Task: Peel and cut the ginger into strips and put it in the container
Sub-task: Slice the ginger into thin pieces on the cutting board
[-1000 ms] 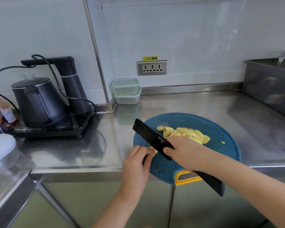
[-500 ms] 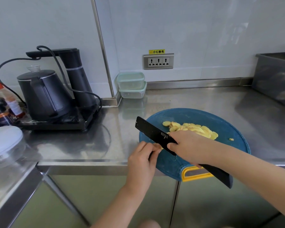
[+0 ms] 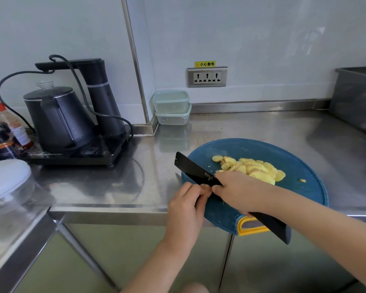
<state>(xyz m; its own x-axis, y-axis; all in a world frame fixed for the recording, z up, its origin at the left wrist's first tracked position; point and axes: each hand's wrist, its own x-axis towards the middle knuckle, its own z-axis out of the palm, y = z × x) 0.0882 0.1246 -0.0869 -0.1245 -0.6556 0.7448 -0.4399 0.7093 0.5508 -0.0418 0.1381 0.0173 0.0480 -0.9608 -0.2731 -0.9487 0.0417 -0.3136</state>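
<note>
On the blue cutting board (image 3: 294,157), the ginger slices (image 3: 256,169) lie heaped just beyond the right hand (image 3: 239,191), which grips the black knife (image 3: 194,170) slanting far-left; the left hand (image 3: 186,206) curls beside the blade, its hold unclear.

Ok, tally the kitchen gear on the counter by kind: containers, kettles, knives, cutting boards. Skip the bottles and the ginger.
Containers: 2
Kettle: 1
Knife: 1
Cutting board: 1
Total: 5
</note>
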